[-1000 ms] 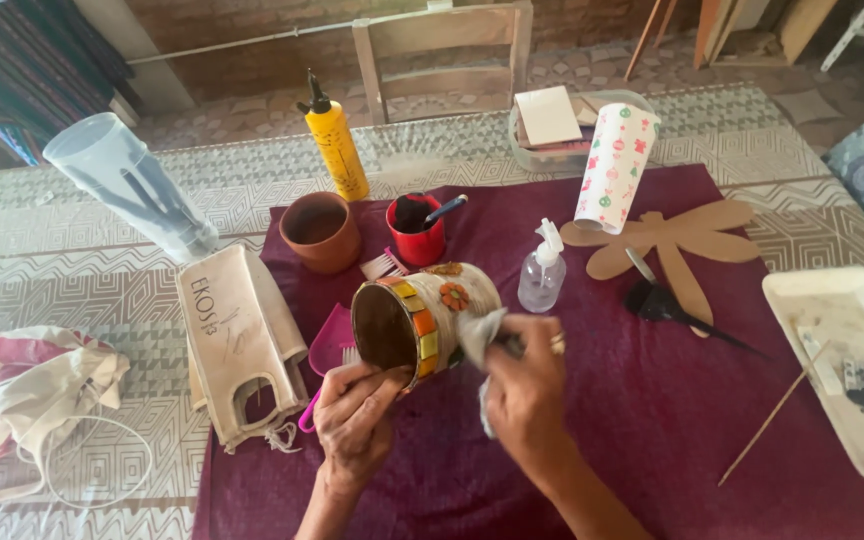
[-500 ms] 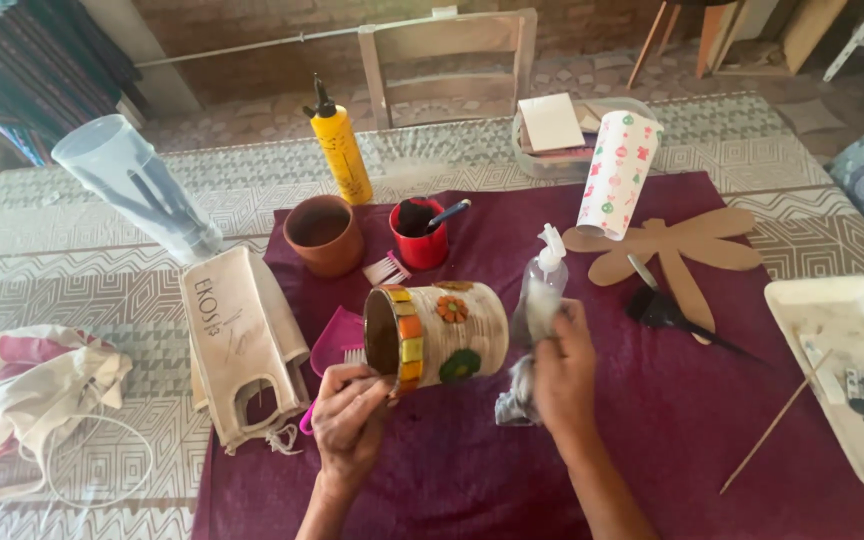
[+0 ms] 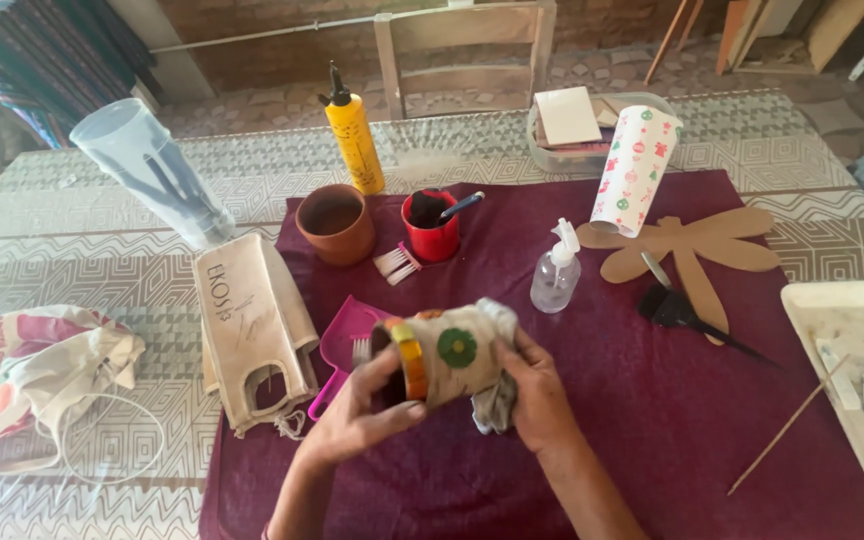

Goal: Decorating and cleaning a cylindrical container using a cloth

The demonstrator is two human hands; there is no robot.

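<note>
You hold the decorated pot (image 3: 444, 352) on its side above the maroon cloth (image 3: 602, 420), in front of the spray bottle (image 3: 556, 270). Your left hand (image 3: 367, 405) curls shut around its rim; your right hand (image 3: 532, 385) presses a rag (image 3: 497, 400) against its base, fingers closed.

A long table (image 3: 752, 130) covered in a grey-and-cream geometric-patterned cloth fills most of the view, with a dark maroon cloth (image 3: 572, 420) spread over its middle. Behind it stands a plain wooden chair (image 3: 464, 50) against a reddish brick wall (image 3: 282, 12). A striped curtain (image 3: 22, 60) hangs at far left. Soft daylight falls evenly.
</note>
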